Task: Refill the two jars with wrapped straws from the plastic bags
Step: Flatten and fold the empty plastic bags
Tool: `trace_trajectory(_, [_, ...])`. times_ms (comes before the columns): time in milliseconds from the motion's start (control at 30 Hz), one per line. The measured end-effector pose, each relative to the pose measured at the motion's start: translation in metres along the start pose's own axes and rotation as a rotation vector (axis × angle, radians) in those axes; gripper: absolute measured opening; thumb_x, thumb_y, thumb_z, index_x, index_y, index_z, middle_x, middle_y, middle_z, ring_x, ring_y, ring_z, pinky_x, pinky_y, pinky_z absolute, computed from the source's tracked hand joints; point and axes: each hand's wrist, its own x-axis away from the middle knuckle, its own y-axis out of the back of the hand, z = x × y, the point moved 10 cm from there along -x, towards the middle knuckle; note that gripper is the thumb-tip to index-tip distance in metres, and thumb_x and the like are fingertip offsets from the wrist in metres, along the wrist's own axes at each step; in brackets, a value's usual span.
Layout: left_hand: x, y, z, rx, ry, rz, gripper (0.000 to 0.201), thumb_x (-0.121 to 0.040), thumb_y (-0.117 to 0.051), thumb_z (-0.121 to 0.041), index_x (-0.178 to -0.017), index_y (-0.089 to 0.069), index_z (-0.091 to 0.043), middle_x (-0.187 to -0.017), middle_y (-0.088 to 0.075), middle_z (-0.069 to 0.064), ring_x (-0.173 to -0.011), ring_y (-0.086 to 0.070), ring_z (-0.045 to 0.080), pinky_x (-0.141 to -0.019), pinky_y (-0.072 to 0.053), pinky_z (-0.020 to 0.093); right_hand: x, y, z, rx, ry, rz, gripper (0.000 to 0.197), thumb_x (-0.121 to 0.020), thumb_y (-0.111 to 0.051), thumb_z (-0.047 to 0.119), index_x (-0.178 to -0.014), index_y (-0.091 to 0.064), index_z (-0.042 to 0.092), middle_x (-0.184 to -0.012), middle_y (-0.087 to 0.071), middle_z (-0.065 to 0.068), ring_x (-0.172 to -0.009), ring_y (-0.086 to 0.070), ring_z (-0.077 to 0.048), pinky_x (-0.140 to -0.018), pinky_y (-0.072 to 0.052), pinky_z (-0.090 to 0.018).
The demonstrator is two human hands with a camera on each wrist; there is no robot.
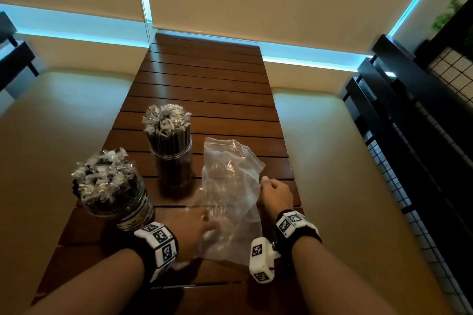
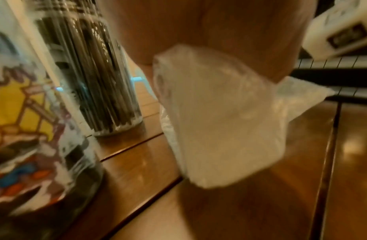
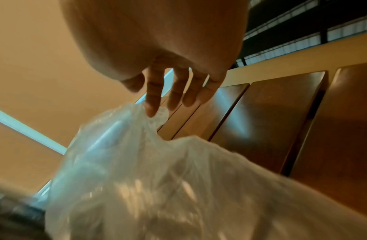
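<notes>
Two clear round jars stand packed with dark wrapped straws: the printed-label jar [image 1: 120,202] left of the crumpled clear plastic bag [image 1: 230,186], the plain jar [image 1: 172,158] just beyond. The bag looks empty. Left hand [image 1: 197,230] grips its near end; right hand [image 1: 276,193] pinches its right edge.

Two clear jars upright on slatted wooden table, both packed with dark wrapped straws: plain clear jar [image 1: 172,158] mid-table, jar with colourful printed label [image 1: 120,202] nearer, at left edge. Crumpled empty clear plastic zip bag [image 1: 230,186] lies just right of them.
</notes>
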Motion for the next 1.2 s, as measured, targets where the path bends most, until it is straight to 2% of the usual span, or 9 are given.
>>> trace_trajectory(67, [0.000, -0.021, 0.005, -0.062, 0.014, 0.127, 0.059, -0.085, -0.063, -0.034, -0.137, -0.036, -0.042, -0.148, -0.029, 0.004, -0.115, -0.055, 0.033, -0.088, -0.053, 0.044, -0.016, -0.005, -0.013, -0.080, -0.097, 0.046, 0.026, -0.093, -0.055, 0.038, -0.111, -0.056, 0.019, -0.095, -0.061, 0.000, -0.086, -0.056, -0.020, -0.077, -0.045, -0.030])
trace_trajectory(167, [0.002, -0.033, 0.005, -0.133, -0.005, 0.193, 0.066, -0.092, -0.056, -0.027, -0.147, -0.025, -0.045, -0.158, -0.009, 0.008, -0.110, -0.057, 0.041, -0.087, -0.052, 0.044, -0.045, -0.021, -0.016, -0.124, -0.116, 0.119, 0.074, -0.078, -0.068, 0.040, -0.139, -0.027, 0.042, -0.115, -0.056, -0.002, -0.095, -0.060, -0.025, -0.087, -0.052, -0.041])
trace_trajectory(233, [0.003, -0.038, 0.007, -0.179, -0.019, 0.216, 0.070, -0.093, -0.056, -0.027, -0.149, -0.019, -0.047, -0.162, 0.004, 0.006, -0.109, -0.058, 0.041, -0.085, -0.052, 0.044, -0.057, -0.035, -0.012, -0.028, -0.067, 0.195, 0.080, -0.070, -0.073, 0.038, -0.137, -0.030, 0.048, -0.129, -0.050, -0.001, -0.102, -0.062, -0.025, -0.088, -0.055, -0.044])
trace_trajectory(400, [0.008, -0.048, 0.013, -0.209, -0.052, 0.263, 0.075, -0.092, -0.053, -0.025, -0.150, -0.012, -0.048, -0.163, 0.016, 0.003, -0.106, -0.061, 0.042, -0.080, -0.049, 0.041, -0.066, -0.049, 0.011, 0.430, 0.117, 0.307, 0.026, -0.088, -0.058, 0.019, -0.112, -0.059, 0.029, -0.120, -0.062, -0.004, -0.087, -0.063, -0.020, -0.065, -0.049, -0.024])
trace_trajectory(567, [0.010, -0.046, 0.017, -0.197, -0.051, 0.300, 0.076, -0.093, -0.055, -0.025, -0.150, -0.011, -0.048, -0.163, 0.020, -0.001, -0.111, -0.060, 0.040, -0.083, -0.048, 0.040, -0.068, -0.055, 0.000, 0.800, 0.045, 0.416, 0.025, -0.093, -0.050, 0.021, -0.109, -0.066, 0.009, -0.110, -0.068, -0.013, -0.096, -0.067, -0.030, -0.081, -0.055, -0.034])
trace_trajectory(733, [0.010, -0.047, 0.017, -0.218, -0.051, 0.351, 0.080, -0.094, -0.057, -0.025, -0.151, -0.007, -0.049, -0.161, 0.025, -0.003, -0.117, -0.056, 0.039, -0.088, -0.047, 0.039, -0.093, -0.001, 0.052, 0.760, 0.146, 0.054, 0.017, -0.093, -0.051, 0.008, -0.101, -0.064, 0.001, -0.101, -0.066, -0.016, -0.094, -0.066, -0.035, -0.070, -0.051, -0.034])
trace_trajectory(867, [0.009, -0.046, 0.017, -0.136, -0.033, 0.344, 0.080, -0.091, -0.060, -0.028, -0.152, -0.012, -0.049, -0.161, 0.024, -0.005, -0.127, -0.050, 0.034, -0.091, -0.046, 0.036, -0.078, 0.028, 0.085, 0.410, 0.249, -0.136, 0.019, -0.089, -0.054, 0.008, -0.106, -0.054, 0.015, -0.094, -0.057, -0.004, -0.084, -0.058, -0.024, -0.072, -0.052, -0.034])
trace_trajectory(1067, [-0.003, -0.036, 0.020, 0.052, -0.014, 0.180, 0.059, -0.086, -0.063, -0.040, -0.139, -0.040, -0.040, -0.159, -0.018, -0.006, -0.127, -0.050, 0.023, -0.089, -0.044, 0.030, 0.042, -0.094, 0.060, 0.770, 0.635, 0.525, 0.021, -0.083, -0.059, 0.044, -0.083, -0.055, 0.024, -0.080, -0.059, 0.003, -0.071, -0.056, -0.013, -0.069, -0.054, -0.035])
trace_trajectory(1200, [-0.008, -0.020, 0.032, 0.088, 0.059, -0.017, 0.027, -0.083, -0.063, -0.038, -0.109, -0.065, -0.032, -0.125, -0.052, -0.010, -0.107, -0.058, 0.015, -0.081, -0.048, 0.028, 0.093, -0.124, 0.009, 1.117, 0.632, 0.691, 0.080, -0.058, -0.068, 0.071, -0.120, -0.050, 0.024, -0.130, -0.045, -0.004, -0.115, -0.048, -0.028, -0.088, -0.048, -0.049])
